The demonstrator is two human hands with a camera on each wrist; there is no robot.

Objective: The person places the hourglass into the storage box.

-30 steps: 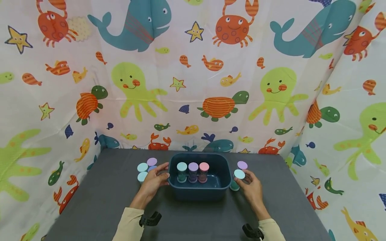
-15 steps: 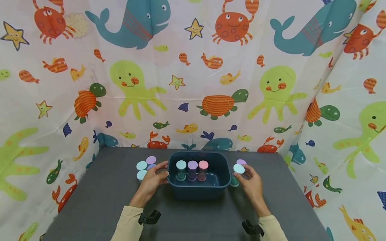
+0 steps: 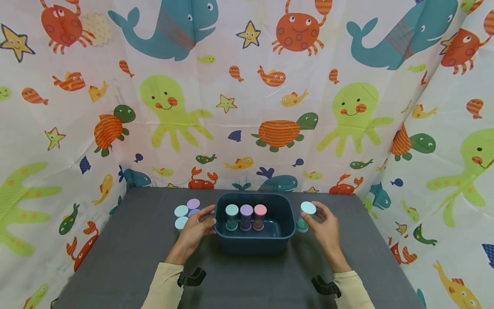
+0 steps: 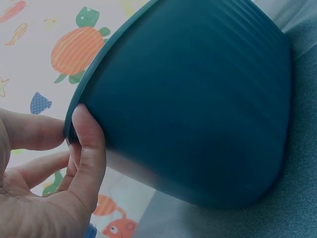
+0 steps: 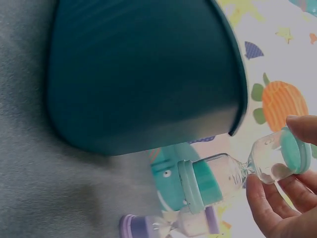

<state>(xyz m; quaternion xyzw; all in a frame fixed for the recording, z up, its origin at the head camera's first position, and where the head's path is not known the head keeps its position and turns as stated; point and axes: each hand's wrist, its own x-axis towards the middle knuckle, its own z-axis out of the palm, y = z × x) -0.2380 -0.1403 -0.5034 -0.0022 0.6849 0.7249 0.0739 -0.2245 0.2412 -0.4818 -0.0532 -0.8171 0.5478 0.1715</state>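
Note:
My left hand (image 3: 194,229) pinches the left rim of a dark blue plastic bin (image 3: 254,246), thumb outside, as the left wrist view also shows. In my right hand (image 3: 327,227) is a mint-capped sand timer (image 5: 230,173), held by its upper end beside the bin's right wall, above the table and outside the bin. Its sand is teal, gathered at the lower end. Inside the bin stand a mint sand timer (image 3: 232,219), a purple sand timer (image 3: 246,219) and a pink sand timer (image 3: 260,219) in a row.
Left of the bin, several timers stand clustered, among them a mint one (image 3: 181,211) and a lilac one (image 3: 193,204), partly behind my left hand. A purple timer (image 5: 130,228) stands on the grey table (image 3: 254,283) at the right. A sea-animal curtain (image 3: 247,141) surrounds the table.
My right hand has raised the mint sand timer beside the bin, and it now hides the purple timer in the head view. My left hand stays on the rim.

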